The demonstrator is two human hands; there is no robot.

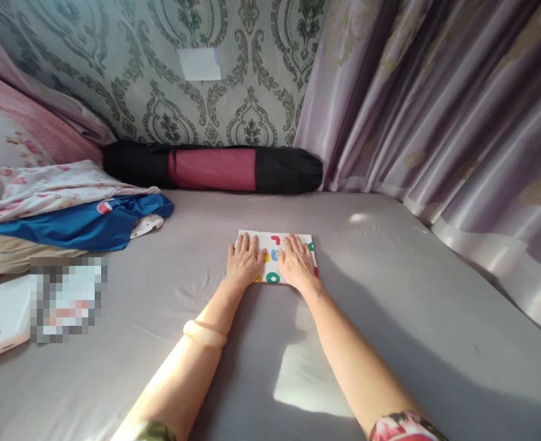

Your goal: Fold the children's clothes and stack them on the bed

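Observation:
A flat white rectangular item point(273, 278) printed with colourful shapes lies on the grey bed sheet; whether it is a book, a box or a wrapped packet I cannot tell. My left hand point(245, 260) rests palm down on its left part, fingers stretched out and pointing away from me. On the right part lies my right hand point(296, 260), also flat with its fingers extended. Between the two thumbs a strip of the printed surface shows, with red, blue, yellow and green shapes. The palms hide much of the rest. A pale bangle point(204, 334) circles my left forearm.
Against the patterned wall lies a long black and maroon bag point(211, 169). Folded clothes point(75, 223) are piled at the left, with a white device point(4, 315) and a blurred-out item point(70, 300) nearer me. Purple curtains point(417, 104) hang along the right side.

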